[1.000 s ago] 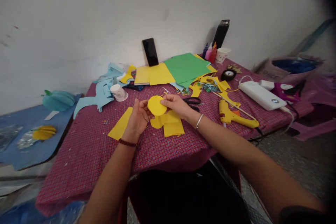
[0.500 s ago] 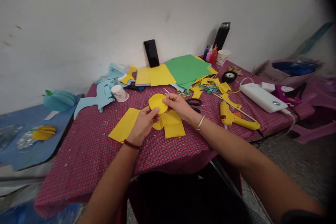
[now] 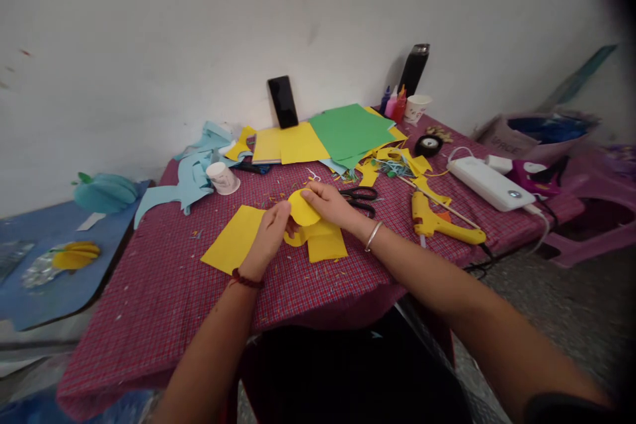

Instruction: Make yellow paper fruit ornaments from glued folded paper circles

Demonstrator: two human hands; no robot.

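Note:
A yellow paper circle [image 3: 303, 209] is held above the table between my two hands. My right hand [image 3: 328, 203] pinches its upper right edge with thumb and fingers. On the other side, my left hand [image 3: 271, 232] has its fingers closed at the circle's left edge, the fingertips partly hidden. Under the hands lies a folded yellow paper piece [image 3: 328, 246] with cut edges. A yellow paper sheet [image 3: 231, 242] rests left of it, close to my left wrist. Black-handled scissors [image 3: 362, 195] lie just beyond my right hand, their blades hidden.
A yellow glue gun [image 3: 442, 224] and white power bank [image 3: 489, 184] lie on the right. Green paper [image 3: 352, 132] and a leaning phone [image 3: 282, 102] are at the back. A paper cup [image 3: 223, 178] stands beside blue paper scraps [image 3: 191, 179]. Left, a blue board [image 3: 64, 301] carries paper pumpkins [image 3: 105, 193].
The yellow circle has turned and tilted, showing narrower than before. My left hand has shifted up along its left edge, and the view has moved slightly.

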